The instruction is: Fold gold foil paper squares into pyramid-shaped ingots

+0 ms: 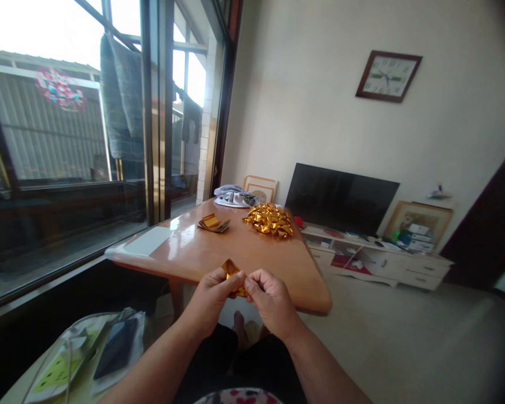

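Both hands meet in front of the table's near edge, pinching one small piece of shiny gold foil paper (229, 268). My left hand (212, 294) grips its left side with thumb and fingers, and a pointed corner sticks up above the thumb. At the right side of the foil, my right hand (269, 297) is closed with thumb and forefinger together. The fingers cover much of the foil's lower part. Farther back on the table (185, 255) lies a heap of folded gold foil pieces (269, 220). Left of it sits a small stack of flat gold foil sheets (213, 223).
Folded clothes (235, 196) lie at the table's far end, and a pale sheet (147, 241) at its left. A phone (116, 347) rests on a side surface at lower left. Behind stand a television (340, 196) and a low white cabinet (387, 264). Glass windows run along the left.
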Motion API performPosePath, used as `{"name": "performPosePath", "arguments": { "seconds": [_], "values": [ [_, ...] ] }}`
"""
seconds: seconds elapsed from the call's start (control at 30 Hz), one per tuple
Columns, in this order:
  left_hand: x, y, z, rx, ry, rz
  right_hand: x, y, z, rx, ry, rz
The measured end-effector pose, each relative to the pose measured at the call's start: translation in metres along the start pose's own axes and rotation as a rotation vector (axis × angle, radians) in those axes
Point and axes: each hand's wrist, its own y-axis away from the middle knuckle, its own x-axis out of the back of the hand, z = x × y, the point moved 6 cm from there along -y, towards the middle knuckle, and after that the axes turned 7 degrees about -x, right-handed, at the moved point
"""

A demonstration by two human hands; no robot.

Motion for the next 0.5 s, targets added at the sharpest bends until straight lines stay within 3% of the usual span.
{"name": "performPosePath", "arguments": {
  "seconds": [0.27, 0.5],
  "values": [
    [0.011, -0.006, -0.012, 0.013, 0.031, 0.105, -0.002, 0.000, 0.000, -0.023, -0.014, -0.068],
    [0.013, -0.007, -0.007, 0.072, 0.107, 0.167, -0.003, 0.002, 0.003, -0.074, -0.021, -0.098]
  ]
}}
